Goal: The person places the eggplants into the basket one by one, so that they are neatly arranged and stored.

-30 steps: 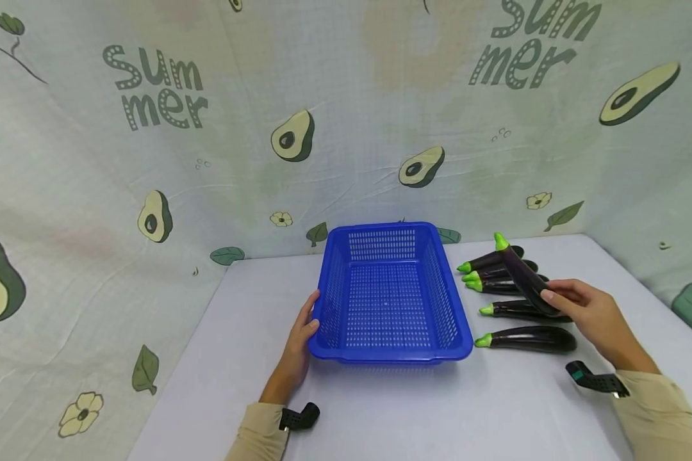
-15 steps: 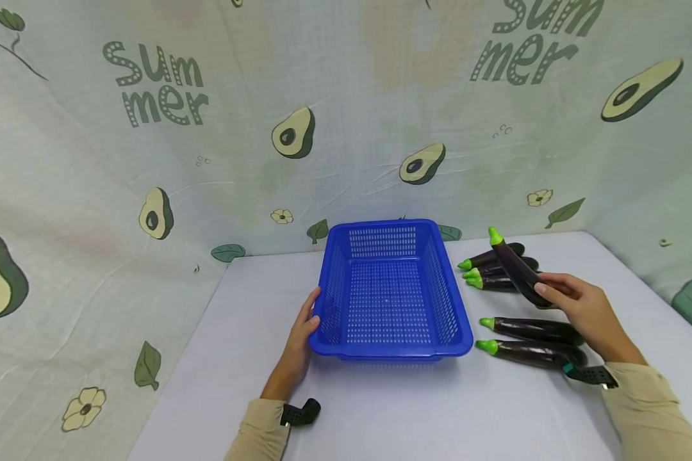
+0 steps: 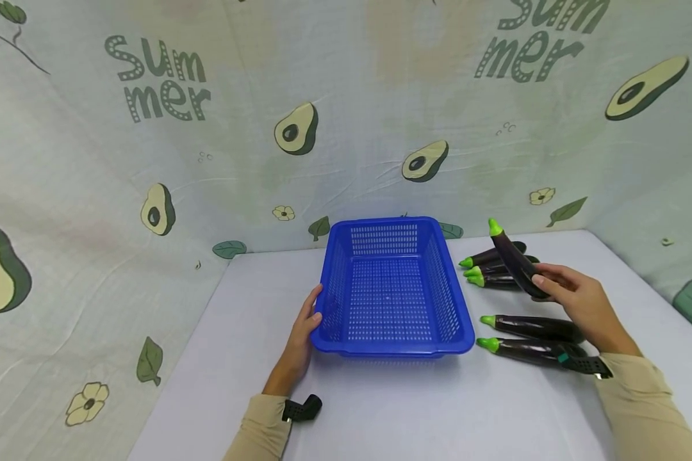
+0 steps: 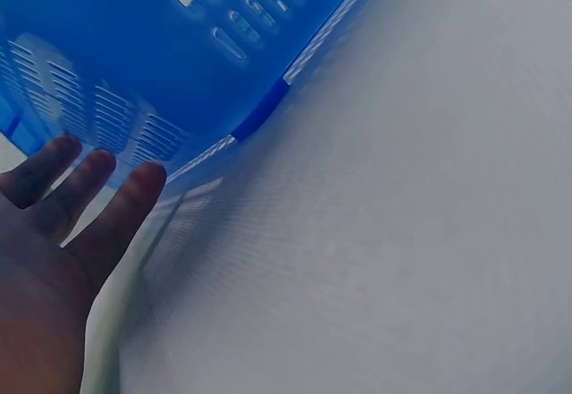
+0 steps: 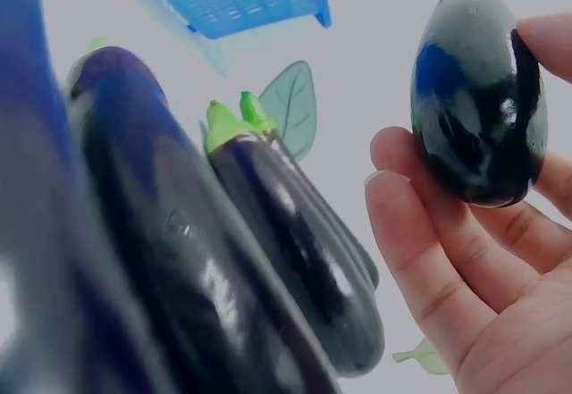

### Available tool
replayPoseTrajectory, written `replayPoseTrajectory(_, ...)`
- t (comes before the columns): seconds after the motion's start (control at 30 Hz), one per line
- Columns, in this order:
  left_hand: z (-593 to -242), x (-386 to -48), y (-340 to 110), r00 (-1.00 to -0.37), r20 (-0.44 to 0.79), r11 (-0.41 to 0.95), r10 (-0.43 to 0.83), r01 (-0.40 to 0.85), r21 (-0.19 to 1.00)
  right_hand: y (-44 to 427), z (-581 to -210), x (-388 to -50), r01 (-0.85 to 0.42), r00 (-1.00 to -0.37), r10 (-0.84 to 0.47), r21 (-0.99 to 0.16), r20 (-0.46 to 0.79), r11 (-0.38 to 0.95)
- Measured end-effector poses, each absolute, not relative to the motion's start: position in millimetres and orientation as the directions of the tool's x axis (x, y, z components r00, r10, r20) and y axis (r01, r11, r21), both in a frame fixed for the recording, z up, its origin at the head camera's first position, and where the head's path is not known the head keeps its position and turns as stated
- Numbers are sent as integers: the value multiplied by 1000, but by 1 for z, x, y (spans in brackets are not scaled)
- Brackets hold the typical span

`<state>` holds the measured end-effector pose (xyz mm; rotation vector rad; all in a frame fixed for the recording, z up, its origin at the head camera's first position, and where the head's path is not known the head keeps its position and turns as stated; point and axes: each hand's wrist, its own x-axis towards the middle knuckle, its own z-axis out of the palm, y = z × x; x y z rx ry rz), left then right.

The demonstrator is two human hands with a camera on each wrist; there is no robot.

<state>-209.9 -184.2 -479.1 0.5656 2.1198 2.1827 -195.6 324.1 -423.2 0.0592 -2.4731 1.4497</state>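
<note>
My right hand point(image 3: 576, 301) holds an eggplant point(image 3: 510, 259) by its rounded end, green stem pointing up and away to the left. The right wrist view shows the held eggplant point(image 5: 478, 99) end-on between thumb and fingers. Below and around it lie several more eggplants; two near ones point(image 3: 533, 327) point(image 3: 530, 350) lie side by side, partly under my wrist. A blue perforated plastic basket point(image 3: 389, 351) stands left of them, with no eggplant in it. My left hand point(image 3: 294, 346) rests against the basket's left side; its fingers look straight in the left wrist view point(image 4: 71, 224).
A small group of eggplants point(image 3: 496, 282) lies at the back right, stems towards the basket. The white table point(image 3: 380, 410) meets a patterned cloth backdrop point(image 3: 357, 128) at the back and left. Each wrist wears a black strap point(image 3: 302, 408).
My right hand has moved slightly left and away with the held eggplant. The two nearest eggplants have shifted towards me. The left hand still rests on the basket.
</note>
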Motion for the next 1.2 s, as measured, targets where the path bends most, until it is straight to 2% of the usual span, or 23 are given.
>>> replayPoseTrajectory(0.33, -476, -210, -178, -932, 231, -41, 280, 229, 973, 321, -422, -205, -197, -963, 80, -876, 257, 440)
replayPoseTrajectory(0.53, -477, -209, -182, -933, 223, -27, 281, 225, 974, 313, -425, -207, -190, -966, 68, -864, 249, 466)
replayPoseTrajectory(1.2, -475, -207, -182, -943, 198, -27, 268, 198, 980, 293, -398, -232, -197, -969, 35, -847, 245, 493)
